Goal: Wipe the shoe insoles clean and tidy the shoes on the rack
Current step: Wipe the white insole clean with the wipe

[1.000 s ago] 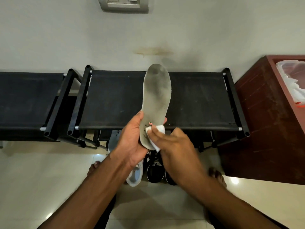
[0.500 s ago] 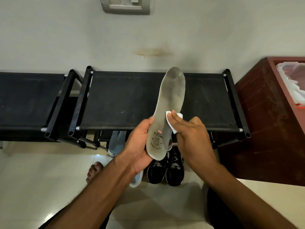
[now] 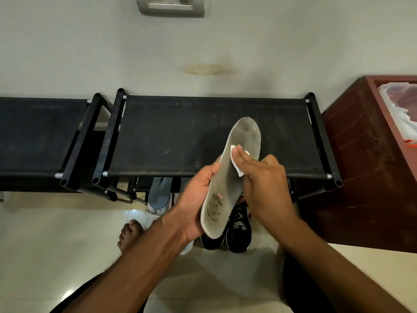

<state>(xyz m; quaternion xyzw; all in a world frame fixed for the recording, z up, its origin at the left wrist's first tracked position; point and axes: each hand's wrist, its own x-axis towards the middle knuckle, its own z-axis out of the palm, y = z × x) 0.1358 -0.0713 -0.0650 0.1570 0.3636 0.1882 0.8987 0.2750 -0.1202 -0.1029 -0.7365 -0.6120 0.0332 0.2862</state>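
My left hand (image 3: 198,199) grips a grey, dirty insole (image 3: 228,181) by its heel half, toe end pointing up and away over the black shoe rack (image 3: 180,136). My right hand (image 3: 264,184) pinches a small white wipe (image 3: 237,163) and presses it on the insole's middle. A pair of black sneakers (image 3: 239,231) stands on the floor below the insole, partly hidden by it. A grey-blue insole (image 3: 160,190) lies on a white shoe under the rack's front edge.
A second black rack (image 3: 33,136) stands to the left. A dark red wooden cabinet (image 3: 361,168) stands on the right, with a clear plastic container (image 3: 399,109) on top. My bare foot (image 3: 129,236) is on the tiled floor. A switch plate (image 3: 171,5) is on the wall.
The insole has tilted to the right and come lower. My right hand with the wipe has slid up from the heel area to the insole's middle.
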